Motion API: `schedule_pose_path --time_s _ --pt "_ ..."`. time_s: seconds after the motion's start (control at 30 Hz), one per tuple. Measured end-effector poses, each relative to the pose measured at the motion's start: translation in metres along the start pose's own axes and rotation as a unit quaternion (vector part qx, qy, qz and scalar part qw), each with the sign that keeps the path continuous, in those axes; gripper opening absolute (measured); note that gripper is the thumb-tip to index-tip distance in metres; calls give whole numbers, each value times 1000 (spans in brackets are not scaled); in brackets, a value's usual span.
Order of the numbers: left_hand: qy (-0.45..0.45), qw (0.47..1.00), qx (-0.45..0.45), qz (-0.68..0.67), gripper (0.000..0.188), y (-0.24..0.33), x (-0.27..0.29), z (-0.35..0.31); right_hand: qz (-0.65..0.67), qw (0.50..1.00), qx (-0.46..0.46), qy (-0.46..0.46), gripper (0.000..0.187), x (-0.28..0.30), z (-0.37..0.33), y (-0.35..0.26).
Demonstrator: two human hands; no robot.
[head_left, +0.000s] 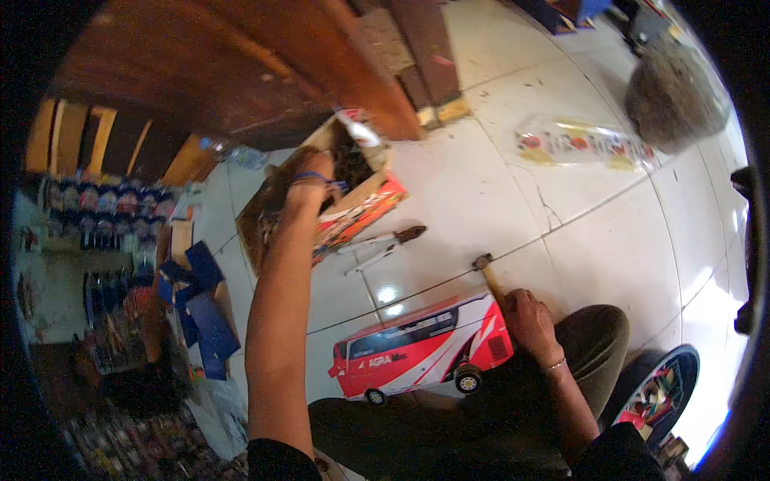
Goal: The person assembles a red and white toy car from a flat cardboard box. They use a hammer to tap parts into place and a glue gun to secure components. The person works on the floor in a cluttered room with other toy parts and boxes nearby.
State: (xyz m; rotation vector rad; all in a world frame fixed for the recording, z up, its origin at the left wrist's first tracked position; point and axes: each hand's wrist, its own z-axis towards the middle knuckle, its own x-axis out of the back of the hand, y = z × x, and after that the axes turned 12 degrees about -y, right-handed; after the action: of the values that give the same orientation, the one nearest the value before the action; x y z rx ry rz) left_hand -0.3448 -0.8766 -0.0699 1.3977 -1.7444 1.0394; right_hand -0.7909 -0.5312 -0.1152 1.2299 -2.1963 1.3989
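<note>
My left hand [313,170] reaches down into an open cardboard box [365,210] with red and orange printing on its side. Its fingers are hidden among the dark contents. My right hand [532,325] is closed round the wooden handle of a hammer [492,279], whose metal head points away from me. Beside that hand, a red and white toy bus [421,346] with dark windows and black wheels rests by my legs. Between box and bus, a slim tool with pale arms and a brown end [411,234] lies on the tiles.
A wooden cabinet [241,64] stands behind the box. Dark blue pieces [210,321] lie at left, near another person's arm [154,321]. At right are a clear printed plastic wrapper [581,144], a stuffed plastic bag [674,96] and a dark tub of scraps [691,373].
</note>
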Motion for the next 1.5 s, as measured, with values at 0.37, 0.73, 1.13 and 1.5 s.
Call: schedule_pose_path --time_s 0.37,0.73,1.13,1.5 --pt "88 983 37 -158 8 33 46 -86 145 985 35 81 21 11 -2 -5" --pt "18 762 -182 -621 6 96 50 -361 362 908 169 125 23 57 -76 -84" --pt "74 754 -102 -645 17 148 -58 -521 230 942 238 -49 29 -49 -165 -196" --pt "72 700 -56 -709 21 123 -104 -532 326 909 191 -176 27 -85 -193 -224"
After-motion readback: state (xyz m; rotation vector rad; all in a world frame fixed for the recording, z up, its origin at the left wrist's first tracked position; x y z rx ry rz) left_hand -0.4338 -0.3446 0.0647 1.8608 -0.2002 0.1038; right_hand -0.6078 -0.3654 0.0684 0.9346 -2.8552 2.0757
